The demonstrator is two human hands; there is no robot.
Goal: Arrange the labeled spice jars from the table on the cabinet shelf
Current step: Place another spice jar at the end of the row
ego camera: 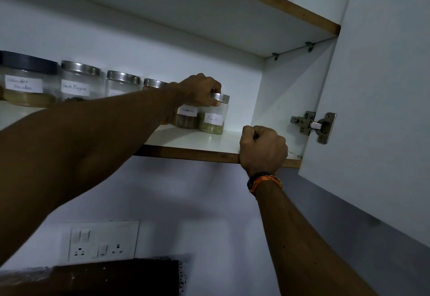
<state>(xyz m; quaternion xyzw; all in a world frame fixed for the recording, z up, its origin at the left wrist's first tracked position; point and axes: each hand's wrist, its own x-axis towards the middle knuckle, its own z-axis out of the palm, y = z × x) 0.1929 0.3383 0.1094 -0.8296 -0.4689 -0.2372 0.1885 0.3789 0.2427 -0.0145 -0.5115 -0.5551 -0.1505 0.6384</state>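
A row of clear labeled jars stands on the white cabinet shelf [190, 141]. At the right end is the Fennel jar [213, 121] with a steel lid; my left hand [200, 91] grips it by the lid from above while it stands on the shelf. Beside it sits a cinnamon jar [186, 117], partly behind my arm. Further left are two steel-lidded jars, the Black Pepper jar [76, 81] and a black-lidded coriander powder jar [25, 81]. My right hand [263, 149] is a fist resting on the shelf's front edge, with nothing seen in it.
The open cabinet door [377, 109] hangs at the right with a metal hinge [314, 126]. An upper shelf [256, 16] runs overhead. Below, a switch and socket plate [102, 240] is on the wall above a dark board [116, 277].
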